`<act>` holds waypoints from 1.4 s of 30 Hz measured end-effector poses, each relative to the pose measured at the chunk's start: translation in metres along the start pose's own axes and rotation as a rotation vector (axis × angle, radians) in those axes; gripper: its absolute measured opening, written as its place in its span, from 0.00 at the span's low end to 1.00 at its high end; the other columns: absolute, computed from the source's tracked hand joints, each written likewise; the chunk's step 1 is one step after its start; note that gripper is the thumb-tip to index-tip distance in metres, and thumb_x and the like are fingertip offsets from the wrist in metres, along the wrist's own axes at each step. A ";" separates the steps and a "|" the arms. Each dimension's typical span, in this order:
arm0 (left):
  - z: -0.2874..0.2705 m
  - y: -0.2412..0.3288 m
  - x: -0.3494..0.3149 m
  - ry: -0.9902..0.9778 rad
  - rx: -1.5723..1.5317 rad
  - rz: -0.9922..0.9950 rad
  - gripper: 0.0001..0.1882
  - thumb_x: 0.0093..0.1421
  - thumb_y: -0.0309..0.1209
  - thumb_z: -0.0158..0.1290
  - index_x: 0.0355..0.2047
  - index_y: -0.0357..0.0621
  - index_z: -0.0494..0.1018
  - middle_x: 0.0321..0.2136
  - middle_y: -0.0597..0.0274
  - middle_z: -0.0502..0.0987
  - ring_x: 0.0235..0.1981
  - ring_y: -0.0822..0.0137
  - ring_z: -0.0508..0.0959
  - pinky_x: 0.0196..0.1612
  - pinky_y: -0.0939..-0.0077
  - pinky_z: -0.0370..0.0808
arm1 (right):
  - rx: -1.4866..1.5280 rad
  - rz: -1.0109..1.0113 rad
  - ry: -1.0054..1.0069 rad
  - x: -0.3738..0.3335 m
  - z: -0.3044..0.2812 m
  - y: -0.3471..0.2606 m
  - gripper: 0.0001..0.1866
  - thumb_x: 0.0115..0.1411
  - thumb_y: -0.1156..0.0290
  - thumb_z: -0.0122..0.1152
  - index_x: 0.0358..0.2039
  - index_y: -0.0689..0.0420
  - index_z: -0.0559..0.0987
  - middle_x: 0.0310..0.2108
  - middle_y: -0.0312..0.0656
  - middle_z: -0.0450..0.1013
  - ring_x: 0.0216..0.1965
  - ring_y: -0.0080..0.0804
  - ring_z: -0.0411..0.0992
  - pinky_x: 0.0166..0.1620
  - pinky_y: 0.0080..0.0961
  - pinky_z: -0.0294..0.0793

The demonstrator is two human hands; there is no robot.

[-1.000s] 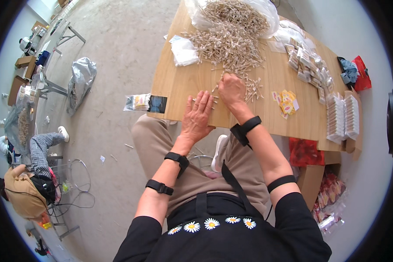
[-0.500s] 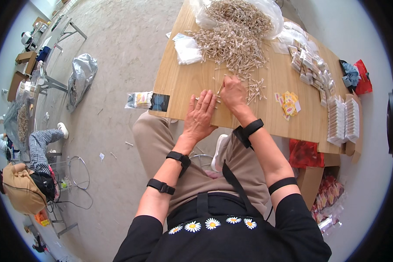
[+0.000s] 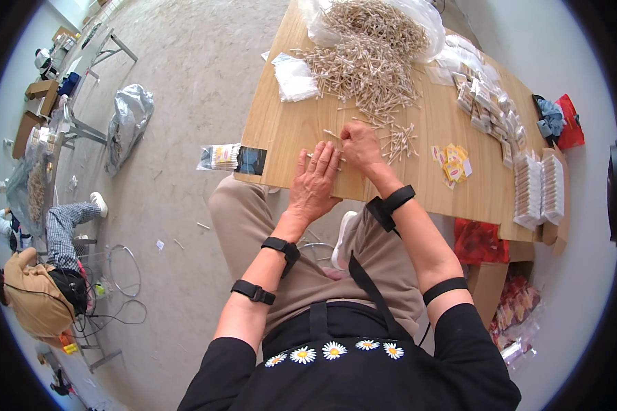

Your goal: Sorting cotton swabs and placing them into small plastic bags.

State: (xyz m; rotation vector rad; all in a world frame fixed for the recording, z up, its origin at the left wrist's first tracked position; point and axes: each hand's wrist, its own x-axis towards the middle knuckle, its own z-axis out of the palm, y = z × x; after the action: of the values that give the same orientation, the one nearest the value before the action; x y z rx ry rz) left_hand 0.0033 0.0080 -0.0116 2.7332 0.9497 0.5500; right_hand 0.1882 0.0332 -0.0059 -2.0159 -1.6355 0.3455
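My left hand (image 3: 311, 179) lies flat near the table's front edge, fingers stretched out. Ends of cotton swabs (image 3: 341, 161) show from under its fingers; the rest of them is hidden. Just to its right, my right hand (image 3: 361, 145) is closed in a pinch. A single cotton swab (image 3: 330, 133) sticks out leftward from its fingers, above the left fingertips. Beyond both hands spreads a large heap of cotton swabs (image 3: 363, 72), with a small loose cluster (image 3: 399, 142) beside my right hand.
Yellow-and-white cards (image 3: 454, 163) lie right on the wooden table (image 3: 425, 188). Packed swab boxes (image 3: 490, 103) and stacked packs (image 3: 528, 188) line the right side. Clear bags (image 3: 295, 77) lie at the far left; a swab pack (image 3: 219, 157) juts past the left edge. A person (image 3: 38, 294) sits far left.
My right hand has shifted slightly left, and a cotton swab now pokes out of its fingers on the left. My left hand stays in place.
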 end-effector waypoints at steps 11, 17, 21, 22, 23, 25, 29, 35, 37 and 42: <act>0.001 0.000 -0.001 -0.007 -0.002 -0.017 0.58 0.39 0.48 0.71 0.68 0.42 0.57 0.70 0.55 0.55 0.72 0.56 0.53 0.72 0.48 0.49 | -0.011 0.143 0.267 -0.011 -0.001 -0.007 0.06 0.55 0.74 0.56 0.30 0.56 0.81 0.35 0.49 0.77 0.37 0.52 0.77 0.41 0.42 0.76; 0.002 0.001 0.001 -0.002 0.001 -0.007 0.57 0.40 0.49 0.70 0.68 0.42 0.56 0.70 0.54 0.54 0.72 0.56 0.53 0.71 0.47 0.49 | -0.008 0.072 0.198 -0.019 -0.001 -0.006 0.04 0.56 0.74 0.57 0.30 0.56 0.80 0.36 0.48 0.76 0.38 0.52 0.76 0.41 0.43 0.76; 0.006 -0.001 -0.001 0.041 -0.017 -0.015 0.56 0.42 0.49 0.67 0.68 0.40 0.57 0.70 0.54 0.55 0.72 0.57 0.53 0.72 0.47 0.47 | 0.040 0.016 0.161 -0.028 0.001 -0.018 0.05 0.56 0.75 0.57 0.30 0.56 0.80 0.36 0.48 0.76 0.37 0.52 0.76 0.41 0.43 0.76; 0.008 -0.002 -0.001 0.042 -0.019 -0.013 0.56 0.42 0.49 0.67 0.68 0.40 0.57 0.70 0.54 0.55 0.72 0.57 0.53 0.72 0.47 0.47 | 0.069 -0.021 0.114 -0.031 0.002 -0.021 0.05 0.55 0.76 0.57 0.30 0.56 0.80 0.36 0.49 0.75 0.37 0.52 0.76 0.41 0.44 0.76; 0.009 -0.002 -0.002 0.060 -0.022 -0.021 0.57 0.42 0.49 0.68 0.68 0.41 0.56 0.70 0.54 0.55 0.72 0.57 0.53 0.72 0.45 0.46 | 0.098 -0.058 0.066 -0.032 0.002 -0.022 0.05 0.55 0.76 0.57 0.30 0.56 0.80 0.35 0.49 0.75 0.37 0.52 0.76 0.41 0.44 0.76; 0.010 -0.001 0.000 0.080 -0.029 -0.021 0.58 0.41 0.50 0.69 0.69 0.42 0.55 0.70 0.54 0.55 0.72 0.57 0.53 0.71 0.44 0.46 | 0.059 -0.060 0.102 -0.028 0.002 0.000 0.05 0.55 0.76 0.57 0.31 0.56 0.81 0.35 0.50 0.75 0.37 0.52 0.76 0.41 0.44 0.76; 0.006 -0.002 -0.002 0.028 0.014 -0.028 0.58 0.42 0.51 0.68 0.69 0.41 0.55 0.70 0.54 0.56 0.72 0.56 0.53 0.72 0.43 0.45 | -0.095 0.052 0.274 -0.019 -0.030 0.016 0.06 0.55 0.77 0.56 0.31 0.56 0.81 0.36 0.50 0.75 0.37 0.52 0.77 0.41 0.43 0.77; 0.005 0.002 0.002 0.022 0.017 -0.026 0.57 0.43 0.51 0.68 0.69 0.42 0.55 0.70 0.55 0.56 0.72 0.57 0.53 0.71 0.44 0.46 | -0.268 0.066 0.200 0.000 -0.035 0.036 0.07 0.57 0.76 0.54 0.31 0.56 0.81 0.38 0.49 0.75 0.37 0.52 0.77 0.41 0.42 0.77; 0.005 0.002 -0.001 0.031 0.009 -0.027 0.57 0.43 0.50 0.68 0.69 0.42 0.55 0.70 0.55 0.56 0.72 0.57 0.53 0.71 0.44 0.46 | -0.337 0.014 0.140 0.004 -0.032 0.029 0.06 0.54 0.76 0.57 0.31 0.58 0.81 0.39 0.50 0.75 0.39 0.51 0.78 0.43 0.43 0.78; 0.004 0.001 -0.001 0.012 0.024 -0.034 0.56 0.43 0.50 0.68 0.68 0.41 0.56 0.70 0.55 0.56 0.72 0.57 0.54 0.71 0.44 0.46 | -0.220 -0.053 0.023 0.003 -0.019 0.005 0.05 0.57 0.73 0.58 0.29 0.56 0.82 0.36 0.48 0.76 0.39 0.51 0.77 0.44 0.43 0.76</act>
State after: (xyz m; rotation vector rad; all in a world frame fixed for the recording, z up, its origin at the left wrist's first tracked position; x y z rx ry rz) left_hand 0.0044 0.0067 -0.0150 2.7320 1.0106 0.5536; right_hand 0.2020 0.0307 0.0074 -2.1211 -1.7752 0.1270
